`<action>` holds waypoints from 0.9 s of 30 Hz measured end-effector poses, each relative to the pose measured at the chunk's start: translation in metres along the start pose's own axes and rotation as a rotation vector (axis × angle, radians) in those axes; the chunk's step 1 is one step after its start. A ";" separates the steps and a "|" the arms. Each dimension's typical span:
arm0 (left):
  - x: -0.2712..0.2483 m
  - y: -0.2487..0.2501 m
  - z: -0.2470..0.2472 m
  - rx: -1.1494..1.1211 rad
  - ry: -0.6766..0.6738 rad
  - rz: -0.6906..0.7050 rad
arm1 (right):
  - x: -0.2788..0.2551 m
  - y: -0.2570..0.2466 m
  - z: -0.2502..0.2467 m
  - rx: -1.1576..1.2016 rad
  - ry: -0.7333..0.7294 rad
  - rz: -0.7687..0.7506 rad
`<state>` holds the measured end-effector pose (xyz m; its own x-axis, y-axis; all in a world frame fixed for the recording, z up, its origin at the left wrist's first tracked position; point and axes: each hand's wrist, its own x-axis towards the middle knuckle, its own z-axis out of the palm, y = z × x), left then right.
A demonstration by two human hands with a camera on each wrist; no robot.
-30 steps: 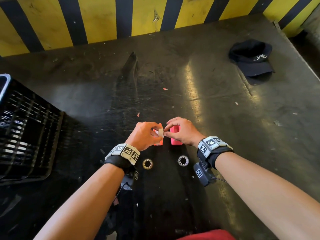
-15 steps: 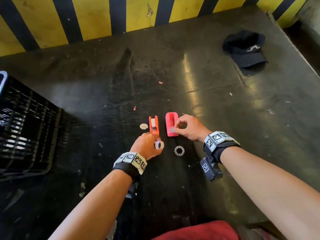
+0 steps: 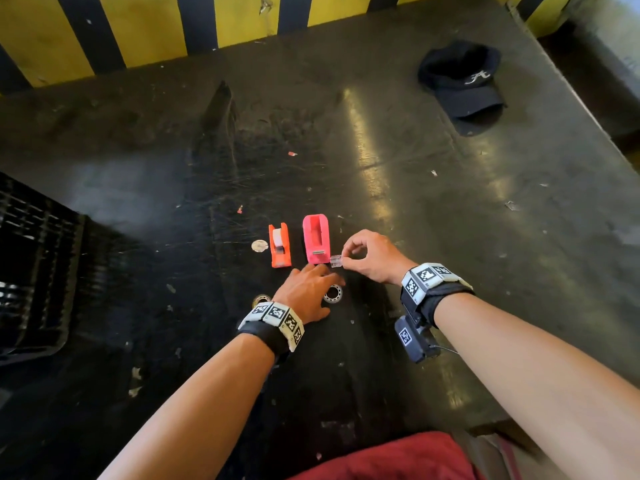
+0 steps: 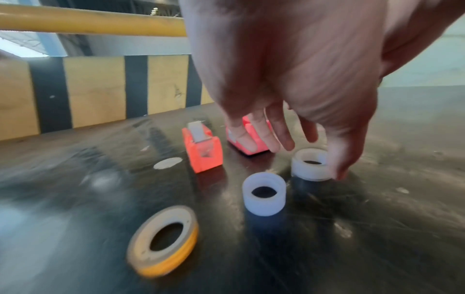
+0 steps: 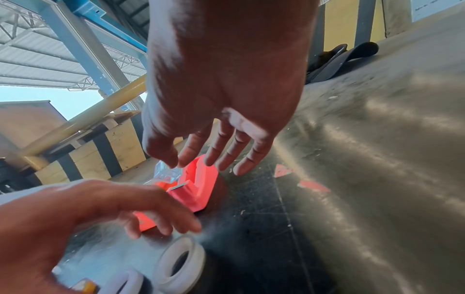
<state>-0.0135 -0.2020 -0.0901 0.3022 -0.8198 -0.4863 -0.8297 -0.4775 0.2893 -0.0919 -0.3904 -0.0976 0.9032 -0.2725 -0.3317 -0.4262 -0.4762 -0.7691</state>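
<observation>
A pink tape dispenser (image 3: 316, 242) and a smaller orange tape dispenser (image 3: 278, 245) stand side by side on the dark table. My right hand (image 3: 343, 259) is just right of the pink one's near end, where thumb and forefinger pinch a small clear tape piece (image 3: 335, 261), also seen as the clear piece (image 5: 164, 171) in the right wrist view. My left hand (image 3: 323, 277) hovers below the dispensers with fingers spread. Its thumb touches a white tape roll (image 4: 310, 164). A second white roll (image 4: 264, 194) and a yellow-edged roll (image 4: 163, 240) lie nearer the wrist.
A black cap (image 3: 460, 77) lies at the far right of the table. A black plastic crate (image 3: 34, 271) stands at the left edge. A yellow-and-black striped wall (image 3: 156, 29) closes the back. A small white disc (image 3: 259, 245) lies left of the orange dispenser.
My left hand has let go of the small white roll and moved right toward the other roll. My right hand has drawn back from the pink dispenser with the clear tape piece.
</observation>
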 end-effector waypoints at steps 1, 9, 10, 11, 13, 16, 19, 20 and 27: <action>0.004 0.003 0.000 0.018 -0.026 0.013 | 0.000 0.003 -0.003 -0.007 0.000 0.002; 0.001 -0.014 -0.001 -0.351 0.149 -0.150 | 0.002 0.017 -0.015 0.001 -0.024 0.033; -0.001 -0.020 -0.004 -0.498 0.189 -0.192 | 0.004 0.017 -0.015 0.010 -0.025 0.032; -0.004 -0.023 -0.010 -0.616 0.219 -0.227 | 0.005 0.015 -0.014 0.022 -0.029 0.027; -0.009 -0.031 -0.022 -0.744 0.266 -0.262 | 0.008 0.007 -0.011 0.055 -0.045 0.003; -0.013 -0.038 -0.033 -0.870 0.304 -0.253 | 0.013 -0.010 -0.005 0.097 -0.082 -0.050; -0.017 -0.041 -0.038 -0.919 0.310 -0.248 | 0.019 -0.022 0.001 0.115 -0.108 -0.074; -0.019 -0.043 -0.038 -0.922 0.307 -0.241 | 0.020 -0.025 0.001 0.113 -0.110 -0.077; -0.027 -0.053 -0.037 -0.886 0.268 -0.200 | 0.017 -0.033 0.004 0.129 -0.149 -0.053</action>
<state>0.0396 -0.1663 -0.0618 0.5898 -0.6892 -0.4209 -0.1254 -0.5930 0.7953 -0.0617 -0.3758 -0.0800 0.9257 -0.1188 -0.3590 -0.3767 -0.3726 -0.8481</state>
